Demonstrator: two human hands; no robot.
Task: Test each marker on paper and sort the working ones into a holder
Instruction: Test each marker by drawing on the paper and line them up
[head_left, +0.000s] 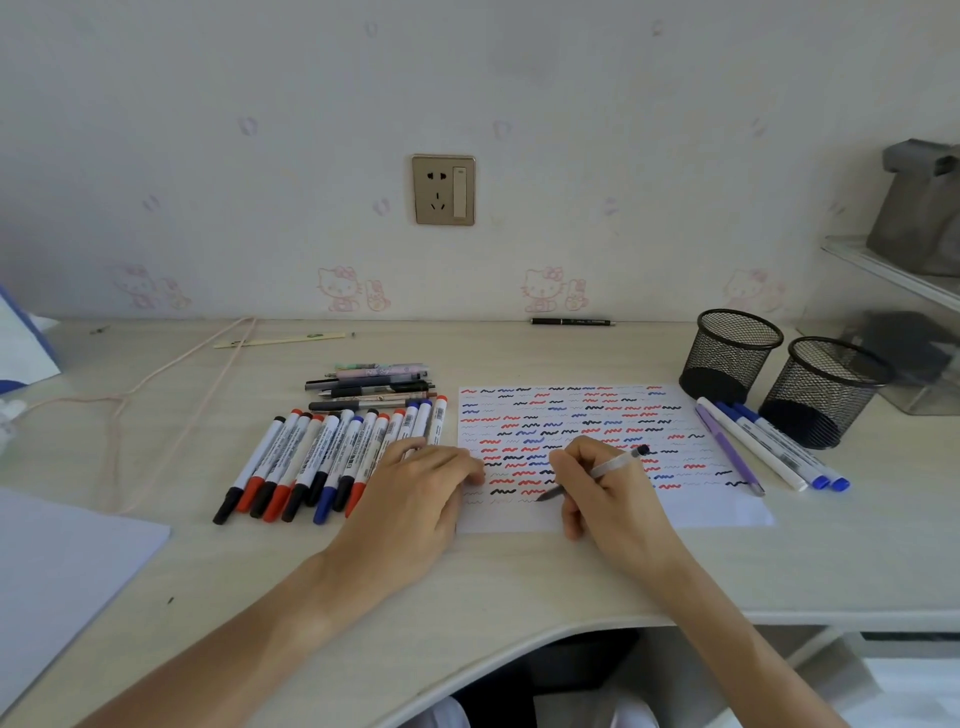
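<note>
My right hand (602, 488) grips a clear pen (613, 466) with a black end, its tip touching the lower part of the test paper (717, 512). The sheet carries many red, blue and black squiggles. My left hand (421, 493) rests flat on the paper's left edge, fingers relaxed. A row of several capped whiteboard markers (311, 462) in black, red and blue lies left of the paper. Several pens (374, 387) are stacked behind them. Right of the sheet lie a purple pen (727, 449) and blue-capped markers (779, 447). Two black mesh holders (727, 353) (821, 389) stand at the right.
A black pen (571, 321) lies by the wall. A pink cord (171, 384) and a ruler (280, 340) cross the back left. White paper (57, 561) lies at the left front. A clear shelf unit (904, 332) holding grey things stands at the far right.
</note>
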